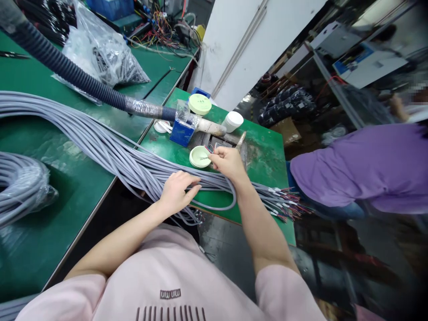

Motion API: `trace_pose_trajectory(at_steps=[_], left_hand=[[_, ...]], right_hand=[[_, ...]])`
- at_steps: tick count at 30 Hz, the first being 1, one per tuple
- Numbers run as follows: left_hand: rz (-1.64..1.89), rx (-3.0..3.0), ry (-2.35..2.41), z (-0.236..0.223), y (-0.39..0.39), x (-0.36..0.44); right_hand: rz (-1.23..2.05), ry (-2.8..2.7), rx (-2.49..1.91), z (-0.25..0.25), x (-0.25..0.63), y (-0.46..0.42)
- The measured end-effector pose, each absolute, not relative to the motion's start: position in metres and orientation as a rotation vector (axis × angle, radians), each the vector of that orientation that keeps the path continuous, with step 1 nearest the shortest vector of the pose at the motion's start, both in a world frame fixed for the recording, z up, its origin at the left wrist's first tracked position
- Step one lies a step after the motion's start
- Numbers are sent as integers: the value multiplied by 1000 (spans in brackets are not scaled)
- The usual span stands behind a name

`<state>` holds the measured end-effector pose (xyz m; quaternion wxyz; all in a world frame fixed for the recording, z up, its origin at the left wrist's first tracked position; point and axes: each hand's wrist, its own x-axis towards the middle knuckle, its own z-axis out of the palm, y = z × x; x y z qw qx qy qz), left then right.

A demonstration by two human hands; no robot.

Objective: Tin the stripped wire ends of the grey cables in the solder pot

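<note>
My right hand [227, 161] pinches the end of a grey cable, its thin coloured wires [210, 149] showing at the fingertips. These wires are at the rim of a small round pale-green pot [197, 157]. From that hand the cable bends down in a loop [233, 200]. My left hand [179, 189] lies on a thick bundle of grey cables [117, 156], its fingers stretched and the thumb apart. At the right, the bundle ends in stripped coloured wires [287, 203] with white labels.
A ribbed hose [83, 80] reaches over the bench to a blue box [182, 132]. Behind stand a pale-green lidded tub [199, 104] and a white cup [233, 121]. A plastic bag [113, 62] and coiled cable [23, 187] lie left. A person in purple [361, 169] is at the right.
</note>
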<state>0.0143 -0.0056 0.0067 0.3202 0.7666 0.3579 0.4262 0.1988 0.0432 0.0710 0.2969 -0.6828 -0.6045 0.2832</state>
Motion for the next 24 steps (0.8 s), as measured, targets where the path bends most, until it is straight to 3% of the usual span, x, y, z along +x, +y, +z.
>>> trace_pose_trajectory(at_steps=[14,24], left_hand=[[1011,2286,925,-1,0,13],[1181,2106,892,9,-1,2]], right_hand=[[370,-2084,-2251,59,186,85],[441,-1791,-2103,78,225,72]])
